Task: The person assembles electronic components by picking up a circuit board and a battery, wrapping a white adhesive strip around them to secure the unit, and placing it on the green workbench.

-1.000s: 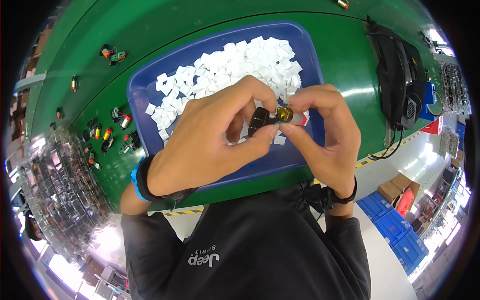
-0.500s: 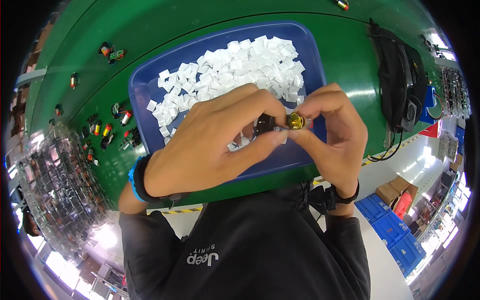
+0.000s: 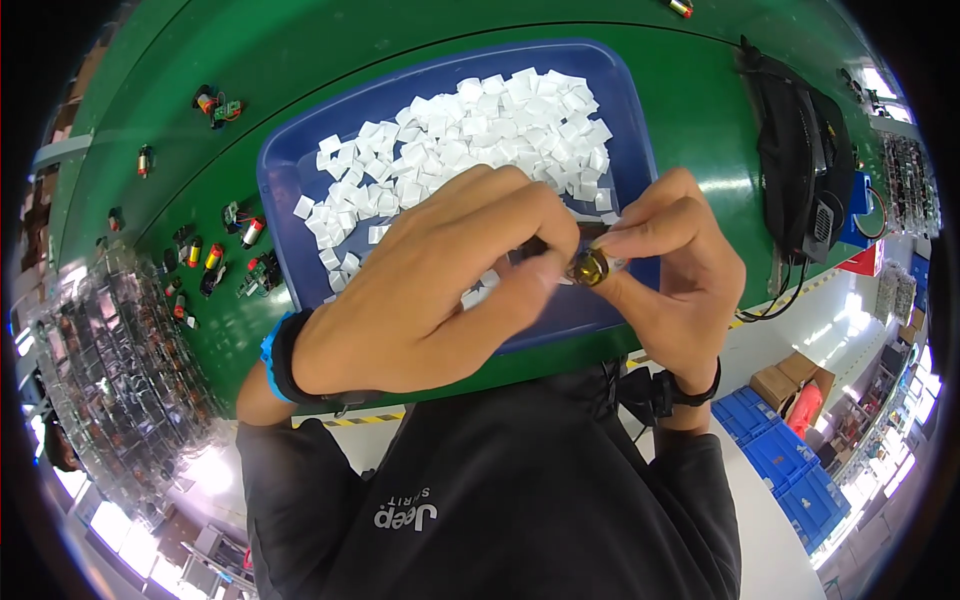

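Over the near side of a blue tray (image 3: 277, 240), my two hands meet at a small part with a shiny gold round end (image 3: 590, 268). My right hand (image 3: 685, 275) pinches it between thumb and fingers. Bent round a small black block (image 3: 528, 250) just beside it is my left hand (image 3: 430, 290); its thumb is blurred and hides most of the block. Whether block and gold-ended part are joined cannot be made out. Beneath and beyond the hands, many small white square pieces (image 3: 500, 125) lie loose in the tray.
On the green table (image 3: 690, 110), small motors with circuit boards (image 3: 218, 107) and red-and-gold cylinders (image 3: 214, 257) lie left of the tray. A black bag (image 3: 790, 150) with cords is at right. Stacked clear packs (image 3: 120, 370) stand left; blue crates (image 3: 775, 455) sit lower right.
The gold-ended part has tipped and moved slightly down between my hands. My right hand has shifted a little right, and my left thumb has moved up and left over the black block.
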Action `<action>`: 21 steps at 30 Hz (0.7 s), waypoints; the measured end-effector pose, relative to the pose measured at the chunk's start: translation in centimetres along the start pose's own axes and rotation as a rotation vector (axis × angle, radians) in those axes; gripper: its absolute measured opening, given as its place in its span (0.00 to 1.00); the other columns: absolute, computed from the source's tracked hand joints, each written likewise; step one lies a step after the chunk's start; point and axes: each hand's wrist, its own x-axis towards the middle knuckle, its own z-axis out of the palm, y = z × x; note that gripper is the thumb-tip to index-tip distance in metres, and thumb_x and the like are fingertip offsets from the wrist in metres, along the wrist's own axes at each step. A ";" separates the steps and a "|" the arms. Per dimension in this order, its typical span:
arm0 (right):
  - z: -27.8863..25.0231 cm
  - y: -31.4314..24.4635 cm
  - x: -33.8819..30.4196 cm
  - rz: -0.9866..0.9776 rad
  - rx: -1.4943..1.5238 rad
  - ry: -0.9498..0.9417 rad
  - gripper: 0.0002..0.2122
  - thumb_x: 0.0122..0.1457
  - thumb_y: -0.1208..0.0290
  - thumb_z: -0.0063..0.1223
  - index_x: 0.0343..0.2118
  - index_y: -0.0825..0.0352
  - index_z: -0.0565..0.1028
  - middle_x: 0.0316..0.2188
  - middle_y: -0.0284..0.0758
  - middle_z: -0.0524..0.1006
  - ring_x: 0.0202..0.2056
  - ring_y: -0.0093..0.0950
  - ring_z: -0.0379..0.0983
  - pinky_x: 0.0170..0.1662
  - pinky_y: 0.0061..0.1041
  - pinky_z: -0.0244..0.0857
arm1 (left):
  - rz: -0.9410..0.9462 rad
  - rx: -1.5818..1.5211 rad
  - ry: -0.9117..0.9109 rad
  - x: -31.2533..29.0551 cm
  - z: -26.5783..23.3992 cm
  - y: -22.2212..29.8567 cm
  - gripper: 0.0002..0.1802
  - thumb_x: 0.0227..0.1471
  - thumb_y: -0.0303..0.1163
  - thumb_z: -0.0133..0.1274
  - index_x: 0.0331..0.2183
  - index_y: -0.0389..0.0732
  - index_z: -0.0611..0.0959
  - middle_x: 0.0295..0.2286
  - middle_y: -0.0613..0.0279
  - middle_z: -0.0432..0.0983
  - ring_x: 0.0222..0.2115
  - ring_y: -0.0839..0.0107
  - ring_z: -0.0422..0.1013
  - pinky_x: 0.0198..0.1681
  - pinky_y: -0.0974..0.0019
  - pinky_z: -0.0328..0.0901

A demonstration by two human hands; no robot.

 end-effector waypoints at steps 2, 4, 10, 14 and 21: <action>-0.2 -0.3 0.2 -0.031 -0.018 -0.010 0.14 0.41 0.81 0.73 0.32 0.65 0.80 0.28 0.29 0.74 0.30 0.21 0.66 0.33 0.20 0.61 | 0.003 -0.012 0.000 0.0 0.2 0.0 0.04 0.57 0.23 0.51 0.36 0.34 0.76 0.31 0.59 0.74 0.28 0.68 0.70 0.32 0.67 0.64; -0.5 -0.5 0.3 -0.046 -0.026 -0.014 0.14 0.41 0.80 0.73 0.31 0.66 0.80 0.27 0.29 0.73 0.30 0.21 0.66 0.33 0.19 0.61 | 0.008 -0.037 -0.003 0.1 0.3 -0.1 0.05 0.57 0.23 0.52 0.37 0.34 0.77 0.30 0.60 0.74 0.28 0.68 0.70 0.33 0.67 0.64; -0.4 -1.4 -0.3 0.207 0.122 -0.044 0.14 0.44 0.81 0.71 0.35 0.66 0.79 0.31 0.30 0.76 0.30 0.20 0.65 0.34 0.18 0.61 | -0.034 -0.034 -0.040 0.1 -0.2 0.0 0.06 0.57 0.25 0.54 0.37 0.35 0.80 0.29 0.61 0.75 0.27 0.71 0.71 0.32 0.69 0.65; -0.1 -2.0 -0.3 0.202 0.020 -0.026 0.15 0.45 0.82 0.68 0.38 0.69 0.78 0.34 0.32 0.75 0.33 0.21 0.66 0.39 0.19 0.61 | -0.204 -0.152 -0.038 0.2 -0.5 0.4 0.06 0.56 0.25 0.56 0.36 0.35 0.81 0.27 0.61 0.75 0.25 0.73 0.71 0.30 0.71 0.65; 0.6 -2.3 0.0 -0.008 -0.196 -0.028 0.16 0.45 0.85 0.67 0.38 0.71 0.77 0.37 0.37 0.77 0.36 0.24 0.68 0.41 0.22 0.63 | -0.351 -0.035 -0.080 0.1 -0.5 0.8 0.03 0.55 0.24 0.55 0.34 0.36 0.79 0.23 0.64 0.74 0.21 0.74 0.70 0.27 0.71 0.64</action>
